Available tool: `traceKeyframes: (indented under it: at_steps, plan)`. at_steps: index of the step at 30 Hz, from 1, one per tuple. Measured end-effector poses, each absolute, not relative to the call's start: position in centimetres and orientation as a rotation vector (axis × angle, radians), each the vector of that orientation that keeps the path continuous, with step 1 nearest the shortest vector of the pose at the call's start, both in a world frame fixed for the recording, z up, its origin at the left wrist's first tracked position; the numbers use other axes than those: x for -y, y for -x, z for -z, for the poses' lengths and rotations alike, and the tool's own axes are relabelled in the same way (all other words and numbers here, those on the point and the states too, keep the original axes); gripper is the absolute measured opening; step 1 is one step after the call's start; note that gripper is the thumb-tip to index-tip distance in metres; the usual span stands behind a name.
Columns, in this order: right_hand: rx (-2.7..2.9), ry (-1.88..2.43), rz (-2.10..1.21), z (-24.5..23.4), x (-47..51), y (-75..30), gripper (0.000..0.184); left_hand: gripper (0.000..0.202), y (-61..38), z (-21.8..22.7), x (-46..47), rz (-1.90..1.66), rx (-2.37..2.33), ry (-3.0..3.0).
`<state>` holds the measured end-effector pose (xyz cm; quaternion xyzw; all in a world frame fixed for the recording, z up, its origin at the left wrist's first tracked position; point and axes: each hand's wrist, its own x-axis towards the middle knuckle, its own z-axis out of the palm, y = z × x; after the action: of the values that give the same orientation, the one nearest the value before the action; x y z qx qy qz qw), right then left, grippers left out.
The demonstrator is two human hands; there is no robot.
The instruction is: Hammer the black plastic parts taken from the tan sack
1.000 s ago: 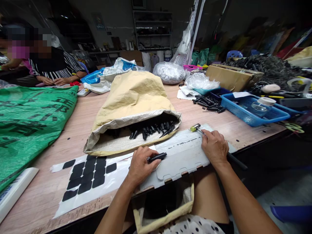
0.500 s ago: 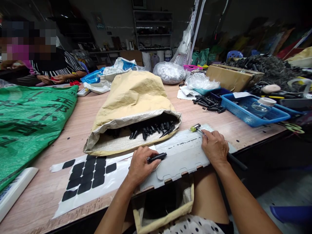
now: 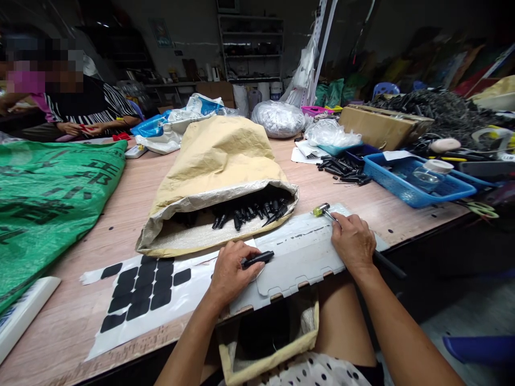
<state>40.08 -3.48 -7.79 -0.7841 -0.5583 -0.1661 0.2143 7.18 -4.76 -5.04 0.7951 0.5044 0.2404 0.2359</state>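
Note:
Between the thumb and fingers of my left hand (image 3: 230, 272) is a black pen-like tube (image 3: 259, 259), lying just above a grey board (image 3: 295, 257) at the table's front edge. My right hand (image 3: 353, 241) is wrapped round a small hammer (image 3: 322, 209) with a yellowish head and a black handle end that sticks out past the wrist. The hammer head rests over the board's far right part. Behind the board, a tan paper sack (image 3: 225, 155) lies with its mouth toward me, several black tube pieces (image 3: 249, 213) inside it.
White sheets with black rounded-square stickers (image 3: 139, 289) lie left of my left hand. A green woven sack (image 3: 52, 198) covers the table's left. Black parts (image 3: 344, 169) and a blue basket (image 3: 418, 182) stand at right. An open sack (image 3: 271, 359) is below the edge. Another person (image 3: 88, 107) sits far left.
Both hands keep their hold and place, on the black tube and the hammer. The whole view has shifted very slightly. The other person's hands have moved a little.

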Motion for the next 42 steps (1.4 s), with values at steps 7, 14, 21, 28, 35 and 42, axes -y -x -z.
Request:
traceKeyframes:
  at_steps: [7, 14, 21, 28, 35, 42]
  plan:
    - [1.552, 2.175, 0.456, 7.71, 3.45, -40.04, 0.03, 0.017, -7.1, 5.17, 4.78, -0.661, -1.387, -2.182]
    - [1.554, 2.181, 0.459, 7.6, 3.51, -39.96, 0.03, 0.017, -7.2, 5.14, 4.8, -0.659, -1.38, -2.177]
    - [1.541, 2.178, 0.451, 7.68, 3.51, -40.01, 0.03, 0.017, -7.1, 5.05, 4.76, -0.653, -1.377, -2.181]
    - [1.541, 2.175, 0.443, 7.68, 3.46, -40.02, 0.029, 0.019, -7.19, 5.0, 4.69, -0.649, -1.375, -2.179]
    - [1.55, 2.173, 0.457, 7.58, 3.52, -39.96, 0.029, 0.019, -7.18, 5.01, 4.73, -0.652, -1.376, -2.18]
    - [1.552, 2.18, 0.452, 7.54, 3.51, -39.97, 0.029, 0.017, -7.04, 5.38, 4.6, -0.67, -1.362, -2.186]
